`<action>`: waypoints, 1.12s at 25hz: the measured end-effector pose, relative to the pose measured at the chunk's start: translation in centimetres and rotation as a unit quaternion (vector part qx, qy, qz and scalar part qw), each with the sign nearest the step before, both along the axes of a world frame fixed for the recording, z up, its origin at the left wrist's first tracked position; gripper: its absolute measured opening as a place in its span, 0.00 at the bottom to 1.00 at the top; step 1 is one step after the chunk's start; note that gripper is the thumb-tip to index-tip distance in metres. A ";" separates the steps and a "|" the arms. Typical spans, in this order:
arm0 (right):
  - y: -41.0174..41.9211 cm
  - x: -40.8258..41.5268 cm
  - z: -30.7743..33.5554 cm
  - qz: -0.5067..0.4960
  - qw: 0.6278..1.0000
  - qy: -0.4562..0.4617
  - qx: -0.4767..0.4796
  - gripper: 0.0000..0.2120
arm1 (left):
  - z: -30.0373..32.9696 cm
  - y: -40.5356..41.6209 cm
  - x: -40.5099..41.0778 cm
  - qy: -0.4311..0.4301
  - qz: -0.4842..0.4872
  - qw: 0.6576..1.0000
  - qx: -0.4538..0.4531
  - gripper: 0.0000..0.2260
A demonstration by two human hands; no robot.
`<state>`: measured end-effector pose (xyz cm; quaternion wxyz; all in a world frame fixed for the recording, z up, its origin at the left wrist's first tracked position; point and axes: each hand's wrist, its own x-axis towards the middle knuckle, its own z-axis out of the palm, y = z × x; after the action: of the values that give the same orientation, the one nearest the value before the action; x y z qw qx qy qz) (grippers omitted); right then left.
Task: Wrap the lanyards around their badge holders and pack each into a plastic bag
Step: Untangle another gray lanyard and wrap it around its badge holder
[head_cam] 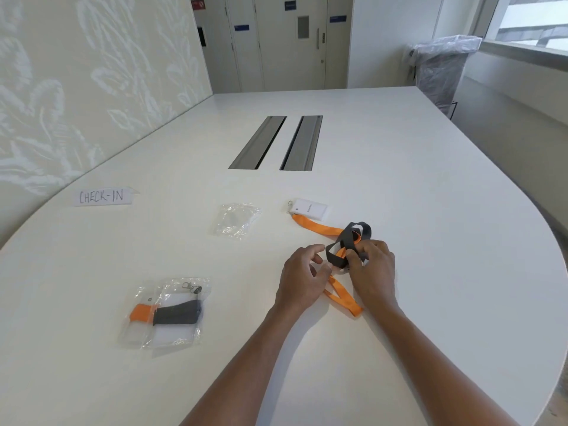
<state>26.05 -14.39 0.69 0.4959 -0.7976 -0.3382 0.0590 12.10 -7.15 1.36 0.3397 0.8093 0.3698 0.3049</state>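
Note:
An orange lanyard (319,226) runs from a white badge holder (310,209) on the white table (430,186) toward my hands. Its dark grey part (353,235) loops up in a tangle. My right hand (373,269) grips that grey loop. My left hand (302,275) sits just left of it, fingers curled, pinching the orange strap near the tangle. A further orange loop (344,298) lies under my hands. An empty clear plastic bag (236,221) lies left of the badge. A packed bag (167,313) with a wrapped orange and grey lanyard rests at the near left.
A paper label reading CHECK-IN (103,196) lies at the far left. Two metal cable slots (276,142) are set in the table's middle. The table's curved edge (550,241) runs along the right. A covered bin (442,66) stands by the window.

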 end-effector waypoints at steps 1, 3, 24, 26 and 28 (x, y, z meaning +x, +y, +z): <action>-0.2 0.2 0.3 0.001 0.999 0.027 0.025 0.04 | 0.0 0.0 0.0 -0.004 0.000 1.000 -0.001 0.18; -0.7 0.9 1.6 0.013 0.995 0.080 0.062 0.05 | 0.0 -0.1 -0.2 -0.018 0.000 1.000 -0.009 0.18; 2.5 0.8 23.4 0.277 0.934 0.006 0.226 0.06 | 7.1 0.5 0.2 -0.094 -0.079 0.990 -0.066 0.29; 2.5 0.0 24.4 0.289 0.925 -0.018 0.245 0.07 | 7.7 0.7 0.6 -0.093 -0.085 0.990 -0.061 0.31; 2.4 -0.5 25.3 0.298 0.916 -0.047 0.265 0.06 | 7.8 0.9 0.8 -0.090 -0.081 0.991 -0.056 0.31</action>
<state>25.52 -11.96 26.03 0.6322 -0.5011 -0.5862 0.0744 12.89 -6.20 9.17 0.4398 0.7859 0.2872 0.3263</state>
